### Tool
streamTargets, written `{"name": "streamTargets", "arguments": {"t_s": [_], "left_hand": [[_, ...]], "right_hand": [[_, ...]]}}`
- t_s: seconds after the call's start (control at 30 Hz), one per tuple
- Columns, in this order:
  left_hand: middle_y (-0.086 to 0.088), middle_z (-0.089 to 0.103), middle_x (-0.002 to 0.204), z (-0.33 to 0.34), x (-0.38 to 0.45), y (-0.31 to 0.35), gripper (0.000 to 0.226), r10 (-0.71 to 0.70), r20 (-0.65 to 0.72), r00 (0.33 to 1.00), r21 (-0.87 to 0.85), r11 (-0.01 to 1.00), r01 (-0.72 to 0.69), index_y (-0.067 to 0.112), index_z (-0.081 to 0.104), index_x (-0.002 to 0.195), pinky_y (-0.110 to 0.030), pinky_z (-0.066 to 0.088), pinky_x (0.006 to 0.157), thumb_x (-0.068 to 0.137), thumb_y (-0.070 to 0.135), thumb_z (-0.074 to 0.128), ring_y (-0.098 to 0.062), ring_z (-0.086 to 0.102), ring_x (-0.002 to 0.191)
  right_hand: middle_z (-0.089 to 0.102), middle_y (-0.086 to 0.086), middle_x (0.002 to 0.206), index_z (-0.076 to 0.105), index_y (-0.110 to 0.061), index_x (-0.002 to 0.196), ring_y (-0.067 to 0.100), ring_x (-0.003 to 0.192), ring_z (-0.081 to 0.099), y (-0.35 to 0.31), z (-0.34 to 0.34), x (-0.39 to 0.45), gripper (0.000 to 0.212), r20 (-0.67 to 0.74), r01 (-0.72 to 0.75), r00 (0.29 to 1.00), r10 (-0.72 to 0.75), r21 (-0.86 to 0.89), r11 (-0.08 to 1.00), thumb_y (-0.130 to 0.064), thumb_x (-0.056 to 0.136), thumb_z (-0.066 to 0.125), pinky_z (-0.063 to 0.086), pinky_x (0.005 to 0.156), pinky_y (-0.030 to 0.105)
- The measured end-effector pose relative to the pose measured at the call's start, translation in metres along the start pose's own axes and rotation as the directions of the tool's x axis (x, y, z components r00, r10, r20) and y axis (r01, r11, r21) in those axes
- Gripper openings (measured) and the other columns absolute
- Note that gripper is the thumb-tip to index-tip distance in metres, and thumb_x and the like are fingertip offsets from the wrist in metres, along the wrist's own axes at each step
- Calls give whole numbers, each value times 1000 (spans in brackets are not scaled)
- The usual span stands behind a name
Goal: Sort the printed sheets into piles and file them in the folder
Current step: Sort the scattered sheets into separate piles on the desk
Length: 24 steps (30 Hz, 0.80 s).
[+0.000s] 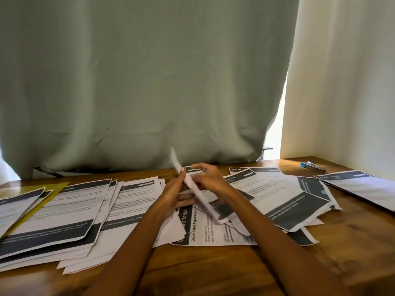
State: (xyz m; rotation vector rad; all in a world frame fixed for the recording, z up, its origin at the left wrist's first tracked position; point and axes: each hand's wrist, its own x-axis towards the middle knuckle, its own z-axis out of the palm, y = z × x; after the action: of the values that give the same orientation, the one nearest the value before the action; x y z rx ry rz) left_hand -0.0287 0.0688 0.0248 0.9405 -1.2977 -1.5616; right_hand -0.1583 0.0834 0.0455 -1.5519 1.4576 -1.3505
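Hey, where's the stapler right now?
In the head view the stapler lies at the table's far right corner, beside the cream curtain, just beyond the rightmost sheets.

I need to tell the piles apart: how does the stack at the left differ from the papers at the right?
The left stack is fanned but roughly aligned, with a yellow folder tucked in it. The right papers lie loose at mixed angles, some wrinkled. Both are white sheets with dark bands, on the wooden table.
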Motion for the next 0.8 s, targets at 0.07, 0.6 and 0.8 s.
{"name": "streamTargets", "arguments": {"t_s": [0.07, 0.6, 0.8], "left_hand": [[-13, 65, 110, -1, -2, -1, 21, 23, -77, 997, -32, 999, -26, 17, 52, 114, -41, 56, 77, 95, 26, 52, -30, 65, 95], [-11, 58, 127, -26, -2, 15, 24, 92, -236, 967, -24, 995, -101, 14, 53, 114, -49, 50, 89, 93, 3, 51, -28, 60, 101], [-12, 59, 126, -30, -5, 16, 25, 106, -234, 967, -55, 991, -122, 13, 54, 117, -47, 51, 83, 93, 6, 52, -28, 61, 98]], "right_hand": [[67, 15, 106, 59, -11, 117, 25, 90, 69, -5, 4, -5, 26, 191, -64, 981, 38, 135, 989, -8, 91, 58, 59, 74, 31], [67, 11, 108, 61, -1, 114, 26, 95, 65, 28, -68, 13, 23, -112, -137, 977, 180, 313, 940, -6, 93, 52, 52, 84, 35], [66, 10, 109, 60, -3, 116, 21, 89, 65, 26, -64, 15, 24, -123, -80, 984, 126, 326, 942, -5, 94, 51, 53, 83, 34]]}}
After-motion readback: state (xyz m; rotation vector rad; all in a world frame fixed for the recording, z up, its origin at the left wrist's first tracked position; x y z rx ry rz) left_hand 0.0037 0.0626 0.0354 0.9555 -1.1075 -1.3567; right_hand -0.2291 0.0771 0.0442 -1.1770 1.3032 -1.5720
